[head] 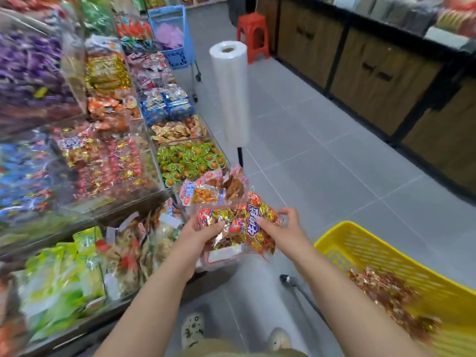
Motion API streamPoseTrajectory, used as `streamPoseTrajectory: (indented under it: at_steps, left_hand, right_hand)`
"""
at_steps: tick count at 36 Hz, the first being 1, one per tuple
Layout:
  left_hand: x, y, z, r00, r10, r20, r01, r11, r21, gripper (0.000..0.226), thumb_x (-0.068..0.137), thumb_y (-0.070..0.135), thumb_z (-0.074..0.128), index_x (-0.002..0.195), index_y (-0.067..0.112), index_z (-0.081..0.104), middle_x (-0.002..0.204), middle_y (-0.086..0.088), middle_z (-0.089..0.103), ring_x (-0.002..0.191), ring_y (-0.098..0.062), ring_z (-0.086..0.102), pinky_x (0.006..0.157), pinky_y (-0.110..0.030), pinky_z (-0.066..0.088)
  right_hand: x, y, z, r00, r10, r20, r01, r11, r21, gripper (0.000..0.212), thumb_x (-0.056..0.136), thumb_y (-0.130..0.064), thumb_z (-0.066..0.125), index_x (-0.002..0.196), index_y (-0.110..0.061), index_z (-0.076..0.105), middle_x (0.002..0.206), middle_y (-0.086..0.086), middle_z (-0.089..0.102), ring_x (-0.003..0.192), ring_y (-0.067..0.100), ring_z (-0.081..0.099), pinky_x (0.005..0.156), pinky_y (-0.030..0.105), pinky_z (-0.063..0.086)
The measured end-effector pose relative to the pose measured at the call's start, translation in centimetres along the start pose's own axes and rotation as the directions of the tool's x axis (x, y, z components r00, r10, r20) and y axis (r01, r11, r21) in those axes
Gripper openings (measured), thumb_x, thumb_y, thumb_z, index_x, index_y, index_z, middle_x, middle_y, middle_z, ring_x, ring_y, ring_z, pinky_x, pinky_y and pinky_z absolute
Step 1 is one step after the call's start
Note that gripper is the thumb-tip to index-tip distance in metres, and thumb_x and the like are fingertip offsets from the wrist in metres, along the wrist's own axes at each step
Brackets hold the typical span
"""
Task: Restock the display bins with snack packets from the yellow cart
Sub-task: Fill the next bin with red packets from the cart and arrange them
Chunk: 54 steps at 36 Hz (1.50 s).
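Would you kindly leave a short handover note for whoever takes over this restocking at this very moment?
Left hand: grip on a handful of red-and-gold snack packets, from the left.
Right hand: grip on the same handful, from the right.
The handful is held by the front edge of the display bins, not yet dropped in.
Yellow cart, at the right, holds loose packets.
Done: one handful is out of the cart.
Left: bin it, then empty the cart.

On the left, the tiered display shelf [123, 215] is holding clear bins [152, 161]: green packets [59, 282] near, green-and-orange packets [190, 158] farther along, blue packets [167, 104] beyond. The grey tiled floor [322, 155] is carrying the yellow cart [386, 256] at near right, and a blue cart [177, 57] and red stool [253, 32] far off.
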<state>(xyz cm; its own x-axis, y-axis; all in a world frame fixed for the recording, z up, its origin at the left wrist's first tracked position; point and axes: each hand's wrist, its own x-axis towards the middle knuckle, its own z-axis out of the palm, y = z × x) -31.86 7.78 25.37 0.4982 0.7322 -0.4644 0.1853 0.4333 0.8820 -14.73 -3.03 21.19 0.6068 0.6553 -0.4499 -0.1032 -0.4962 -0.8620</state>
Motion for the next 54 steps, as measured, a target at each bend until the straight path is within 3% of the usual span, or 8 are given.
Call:
streamPoseTrajectory:
  at_steps: [7, 12, 18, 23, 29, 43, 47, 54]
  left_hand:
    - [-0.3, 2.2, -9.8, 0.996, 0.065, -0.067, -0.065, 0.998, 0.005, 0.030, 0.083, 0.014, 0.072, 0.102, 0.030, 0.055, 0.069, 0.018, 0.071, 0.053, 0.006, 0.062, 0.046, -0.009, 0.046]
    - [0.4, 4.0, -18.3, 0.991, 0.051, -0.126, -0.050, 0.999, 0.011, 0.049, 0.079, 0.022, 0.076, 0.120, 0.024, 0.049, 0.095, 0.007, 0.070, 0.064, 0.000, 0.064, 0.046, -0.012, 0.044]
    - [2.1, 6.3, -27.8, 0.995, 0.048, -0.092, -0.046, 0.999, 0.027, 0.042, 0.080, 0.013, 0.073, 0.119, 0.018, 0.056, 0.085, 0.003, 0.075, 0.067, -0.011, 0.070, 0.048, -0.019, 0.051]
    - [3.9, 7.5, -33.5, 1.000, 0.009, 0.012, -0.009, 1.000, 0.026, 0.023, 0.083, 0.013, 0.070, 0.100, 0.026, 0.061, 0.081, 0.012, 0.075, 0.073, -0.002, 0.070, 0.058, -0.018, 0.049]
    - [6.4, 8.4, -37.2, 0.995, -0.081, 0.062, 0.080, 0.997, 0.009, 0.037, 0.077, 0.017, 0.075, 0.112, 0.018, 0.062, 0.095, 0.001, 0.075, 0.085, -0.011, 0.071, 0.074, -0.025, 0.055]
    - [10.3, 12.1, -42.9, 0.973, 0.029, -0.228, -0.023, 0.999, 0.028, 0.034, 0.083, 0.020, 0.072, 0.108, 0.037, 0.054, 0.078, 0.012, 0.066, 0.044, 0.002, 0.053, 0.039, -0.010, 0.039]
    - [10.1, 13.5, -44.5, 0.945, 0.001, -0.328, 0.000, 1.000, 0.001, 0.065, 0.080, 0.022, 0.075, 0.136, 0.007, 0.046, 0.123, -0.016, 0.063, 0.111, -0.036, 0.061, 0.101, -0.051, 0.041]
    - [10.6, 13.3, -46.1, 0.929, -0.042, -0.368, 0.005, 0.995, -0.102, 0.063, 0.078, 0.014, 0.074, 0.134, 0.009, 0.047, 0.105, -0.011, 0.071, 0.089, -0.023, 0.069, 0.074, -0.030, 0.053]
  right_hand:
    - [1.2, -4.7, 9.1, 0.904, -0.393, 0.168, 0.427, 0.817, -0.386, 0.077, 0.071, -0.067, 0.061, 0.126, -0.019, 0.039, 0.136, -0.002, 0.022, 0.126, 0.013, 0.025, 0.108, 0.029, 0.023]
    - [1.4, -10.1, 16.4, 0.663, -0.632, 0.401, 0.747, 0.522, -0.413, 0.082, 0.069, -0.073, 0.048, 0.139, -0.058, 0.008, 0.150, -0.018, 0.002, 0.142, 0.010, 0.003, 0.113, 0.038, 0.007]
    - [2.5, -16.1, 25.1, 0.416, -0.579, 0.702, 0.828, -0.078, -0.555, 0.069, 0.085, -0.065, 0.042, 0.145, -0.046, 0.013, 0.149, -0.019, -0.020, 0.137, 0.010, -0.029, 0.112, 0.044, -0.018]
    - [3.6, -20.2, 30.5, 0.329, -0.459, 0.825, 0.832, -0.271, -0.483, 0.080, 0.079, -0.072, 0.026, 0.147, -0.032, 0.023, 0.154, -0.014, -0.009, 0.138, 0.015, -0.025, 0.104, 0.031, -0.032]
    - [5.2, -23.2, 34.1, 0.409, -0.362, 0.838, 0.907, 0.059, -0.417, 0.093, 0.066, -0.070, 0.059, 0.140, -0.021, 0.031, 0.137, 0.000, 0.035, 0.119, 0.012, 0.040, 0.103, 0.030, 0.034]
    - [14.9, -25.7, 37.3, 0.715, -0.484, 0.505, 0.689, 0.610, -0.391, 0.041, 0.066, -0.052, 0.073, 0.072, -0.025, 0.042, 0.087, 0.000, 0.059, 0.057, 0.006, 0.038, 0.051, 0.018, 0.030]
    - [18.8, -27.6, 40.3, 0.706, -0.596, 0.383, 0.687, 0.445, -0.575, 0.039, 0.076, -0.053, 0.068, 0.077, -0.025, 0.042, 0.083, -0.006, 0.046, 0.068, 0.010, 0.041, 0.057, 0.025, 0.029]
    - [23.2, -27.9, 48.4, 0.639, -0.554, 0.533, 0.754, 0.316, -0.576, 0.040, 0.086, -0.040, 0.062, 0.107, -0.007, 0.050, 0.117, 0.011, 0.042, 0.099, 0.026, 0.051, 0.088, 0.036, 0.042]
